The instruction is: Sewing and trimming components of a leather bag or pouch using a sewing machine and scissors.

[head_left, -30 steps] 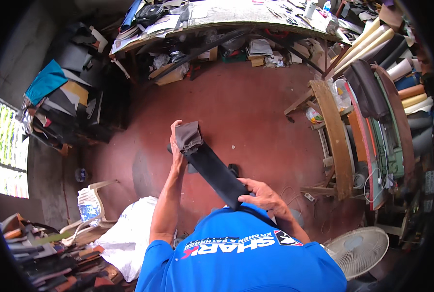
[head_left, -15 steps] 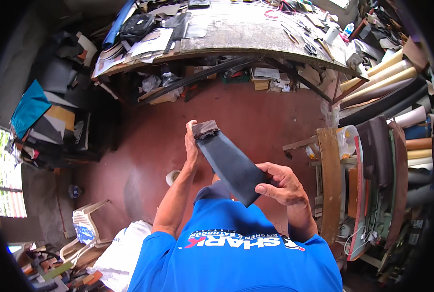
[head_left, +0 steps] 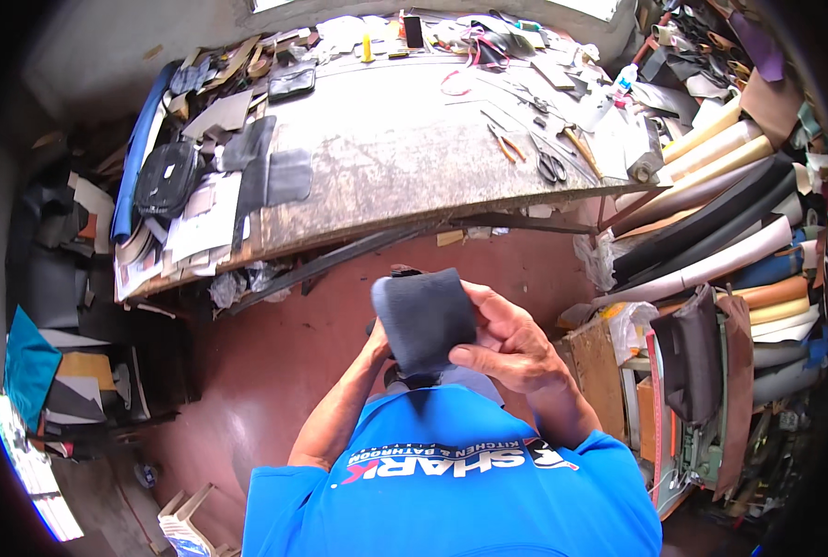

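Head view shows a folded dark fabric piece point(head_left: 428, 320) held up in front of the blue shirt point(head_left: 451, 483), above the reddish floor point(head_left: 274, 371) and short of the desk point(head_left: 358, 139). The hands are close together at it. The right hand point(head_left: 516, 348) is clamped on its right side, thumb across the near face and the fingers along the edge and behind. The left hand point(head_left: 379, 340) is at the left, largely hidden by the fabric, so I cannot tell how its fingers stand.

On the desk, orange-handled pliers point(head_left: 505, 148) lie near the scissors point(head_left: 551, 165) toward the right. A black zippered case point(head_left: 168, 178) sits at the left end, with a black pouch point(head_left: 291, 82) farther back. Beside the desk on the right, long rolls of material point(head_left: 697, 265) are stacked. A teal sheet point(head_left: 29, 367) hangs at the far left, and a white plastic chair point(head_left: 186, 520) shows at the lower left.
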The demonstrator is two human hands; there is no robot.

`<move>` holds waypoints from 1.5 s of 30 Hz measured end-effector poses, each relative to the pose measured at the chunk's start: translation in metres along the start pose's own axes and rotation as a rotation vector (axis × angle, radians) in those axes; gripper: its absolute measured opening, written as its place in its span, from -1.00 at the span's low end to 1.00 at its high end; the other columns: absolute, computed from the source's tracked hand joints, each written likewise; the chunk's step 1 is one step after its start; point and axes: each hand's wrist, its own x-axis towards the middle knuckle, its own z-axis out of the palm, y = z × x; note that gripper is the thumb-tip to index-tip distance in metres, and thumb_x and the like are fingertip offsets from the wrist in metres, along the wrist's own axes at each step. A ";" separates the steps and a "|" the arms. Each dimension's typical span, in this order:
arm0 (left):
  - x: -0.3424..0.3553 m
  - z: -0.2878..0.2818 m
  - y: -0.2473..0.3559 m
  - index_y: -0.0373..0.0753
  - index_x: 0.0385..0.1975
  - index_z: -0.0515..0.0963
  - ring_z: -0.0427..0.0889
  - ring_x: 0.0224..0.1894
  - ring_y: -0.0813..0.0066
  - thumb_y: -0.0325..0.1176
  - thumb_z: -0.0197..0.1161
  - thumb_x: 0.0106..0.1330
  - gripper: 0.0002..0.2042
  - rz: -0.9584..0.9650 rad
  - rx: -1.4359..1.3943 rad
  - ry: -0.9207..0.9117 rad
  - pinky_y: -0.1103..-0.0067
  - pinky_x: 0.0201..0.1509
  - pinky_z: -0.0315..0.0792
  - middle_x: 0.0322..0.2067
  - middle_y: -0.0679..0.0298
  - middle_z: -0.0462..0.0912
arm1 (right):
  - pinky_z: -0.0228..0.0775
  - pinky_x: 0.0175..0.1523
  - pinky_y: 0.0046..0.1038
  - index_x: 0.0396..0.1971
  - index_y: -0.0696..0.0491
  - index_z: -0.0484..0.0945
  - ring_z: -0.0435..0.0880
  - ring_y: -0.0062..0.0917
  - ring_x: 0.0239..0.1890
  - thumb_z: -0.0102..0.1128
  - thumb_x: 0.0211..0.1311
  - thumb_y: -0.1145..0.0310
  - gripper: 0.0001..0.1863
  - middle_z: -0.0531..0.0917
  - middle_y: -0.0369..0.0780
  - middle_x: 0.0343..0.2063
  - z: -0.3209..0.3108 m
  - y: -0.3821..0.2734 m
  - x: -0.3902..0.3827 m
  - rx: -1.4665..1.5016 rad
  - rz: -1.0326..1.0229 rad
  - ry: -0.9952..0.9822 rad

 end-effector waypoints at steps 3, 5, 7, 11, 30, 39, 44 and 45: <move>0.053 -0.013 0.011 -0.24 0.15 0.39 0.56 0.05 0.41 -0.43 0.22 0.34 -0.61 0.206 -0.045 -0.008 0.43 0.17 0.45 0.01 0.15 0.54 | 0.23 0.32 -0.47 0.40 0.09 0.12 0.39 -0.55 0.24 0.13 0.25 0.72 -0.27 0.43 -0.18 0.21 -0.056 -0.009 0.052 -0.030 -0.028 -0.143; 0.113 -0.019 0.022 -0.27 -0.03 0.56 0.58 -0.10 0.53 -0.38 0.31 0.27 -0.71 0.209 -0.032 0.091 0.53 -0.02 0.52 -0.11 0.27 0.62 | 0.36 0.19 -0.49 0.39 0.04 0.17 0.49 -0.58 0.11 0.08 0.25 0.75 -0.29 0.51 -0.20 0.10 -0.109 -0.004 0.068 -0.086 -0.063 0.057; 0.156 -0.036 0.023 -0.28 -0.05 0.56 0.60 -0.16 0.56 -0.41 0.33 0.25 -0.72 0.034 -0.044 0.273 0.53 -0.02 0.50 -0.15 0.32 0.64 | 0.49 0.04 -0.47 0.32 0.03 0.27 0.58 -0.55 -0.04 0.02 0.31 0.68 -0.42 0.58 -0.20 -0.04 -0.172 -0.003 0.096 0.248 -0.114 0.296; 0.205 -0.043 0.096 -0.32 -0.12 0.55 0.58 -0.24 0.58 -0.38 0.43 0.15 -0.67 -0.109 -0.167 0.143 0.59 -0.10 0.48 -0.25 0.32 0.63 | 0.27 -0.47 -0.62 -0.16 0.15 0.51 0.43 -0.67 -0.59 0.15 0.30 0.34 -0.78 0.61 -0.21 -0.36 -0.339 0.062 0.111 0.627 0.390 0.689; 0.294 -0.226 0.186 -0.44 0.13 0.41 0.67 -0.09 0.39 -0.16 0.26 0.32 -0.48 -0.091 -0.502 0.185 0.50 0.01 0.57 -0.04 0.07 0.62 | 0.30 -0.04 -0.65 -0.11 0.14 0.54 0.41 -0.80 -0.18 0.06 0.44 0.32 -0.79 0.53 -0.48 -0.27 -0.403 -0.008 0.298 -0.522 0.321 0.239; 0.315 -0.319 0.120 -0.40 -0.09 0.52 0.64 -0.20 0.44 -0.03 0.21 0.37 -0.55 -0.263 -0.616 0.127 0.48 -0.09 0.57 -0.22 0.14 0.65 | 0.39 -0.10 -0.39 0.04 0.05 0.50 0.37 -0.73 -0.64 -0.12 0.52 0.24 -0.70 0.34 -0.41 -0.59 -0.417 0.018 0.287 0.894 -0.257 0.315; 0.334 -0.346 0.068 -0.36 -0.09 0.52 0.59 -0.21 0.33 -0.11 0.31 0.27 -0.58 -0.452 0.747 0.656 0.40 -0.10 0.50 -0.22 0.10 0.59 | 0.41 -0.02 -0.44 -0.01 -0.01 0.48 0.58 -0.57 -0.23 0.25 0.31 0.09 -0.61 0.61 -0.33 -0.31 -0.483 0.115 0.297 0.422 0.519 0.826; 0.331 -0.345 0.061 -0.37 -0.07 0.51 0.58 -0.13 0.21 -0.12 0.31 0.24 -0.56 -0.367 1.015 0.758 0.33 -0.01 0.47 -0.15 0.03 0.56 | 0.42 0.02 -0.46 0.11 0.00 0.42 0.59 -0.52 -0.14 0.27 0.29 0.07 -0.50 0.61 -0.26 -0.19 -0.484 0.123 0.294 0.358 0.494 0.834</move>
